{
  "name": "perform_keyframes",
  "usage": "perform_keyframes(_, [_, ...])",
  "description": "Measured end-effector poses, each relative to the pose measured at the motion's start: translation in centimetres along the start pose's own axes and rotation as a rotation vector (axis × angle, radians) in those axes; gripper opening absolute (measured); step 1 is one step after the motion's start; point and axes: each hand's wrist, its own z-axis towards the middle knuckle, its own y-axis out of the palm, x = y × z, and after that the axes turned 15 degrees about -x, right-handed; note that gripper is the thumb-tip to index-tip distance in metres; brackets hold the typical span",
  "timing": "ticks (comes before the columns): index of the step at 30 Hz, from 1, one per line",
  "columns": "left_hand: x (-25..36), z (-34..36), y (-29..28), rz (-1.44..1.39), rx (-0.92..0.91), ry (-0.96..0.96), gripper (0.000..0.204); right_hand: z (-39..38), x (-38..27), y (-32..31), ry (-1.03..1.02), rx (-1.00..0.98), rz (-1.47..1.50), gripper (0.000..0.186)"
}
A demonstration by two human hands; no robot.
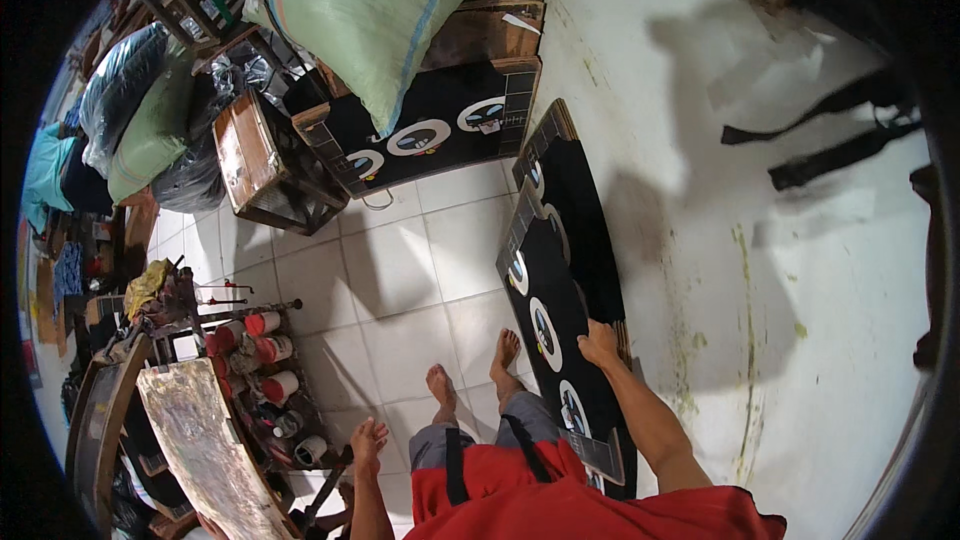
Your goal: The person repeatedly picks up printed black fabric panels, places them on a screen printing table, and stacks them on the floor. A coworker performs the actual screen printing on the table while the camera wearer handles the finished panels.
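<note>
My right hand (600, 345) is closed on the edge of a long black board (530, 255) with white oval designs and patterned end strips, at the centre right. Behind it a similar black board (590, 235) leans along the white wall. My left hand (368, 440) hangs at the lower centre with its fingers apart and nothing in it, beside a rack of red-and-white cans (270, 350). Another black board (420, 170) with the same ovals stands crosswise at the top centre, under a large pale green sack (360, 10). My bare feet are on the white tiled floor (390, 260).
A wooden crate (240, 155) stands at the upper left beside piled bagged bundles (140, 140). A stained plank (200, 440) and the can rack's metal frame crowd the lower left. The white wall (720, 340) runs along the right, with black straps (810, 170) against it.
</note>
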Motion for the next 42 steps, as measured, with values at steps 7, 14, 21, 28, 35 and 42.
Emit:
perform_keyframes(7, [-7.0, -4.2, 4.5, 0.035, 0.047, -0.217, 0.027, 9.6, 1.5, -3.4, -0.007, 0.025, -0.031, 0.038])
perform_keyframes(14, [-12.8, -7.8, 3.6, -0.013, 0.157, -0.373, 0.044, 20.0, 1.0, -5.5, 0.054, 0.106, -0.089, 0.029])
perform_keyframes(21, [-11.5, -7.8, 4.4, -0.027, 0.204, -0.303, 0.037, 23.6, -0.1, -7.3, 0.072, 0.191, -0.116, 0.031])
perform_keyframes(28, [-10.7, -7.5, 5.3, -0.063, 0.222, -0.304, 0.034, 24.2, 0.3, -6.9, 0.124, 0.216, -0.159, 0.031])
perform_keyframes(35, [-9.5, -6.3, 6.0, -0.101, 0.242, -0.322, 0.037, 22.9, -1.3, -8.0, 0.202, 0.167, -0.136, 0.041])
perform_keyframes(42, [-10.4, -3.2, 8.9, -0.262, 0.182, -0.277, 0.042, 26.4, -17.4, -11.6, -0.382, 0.361, -0.2, 0.049])
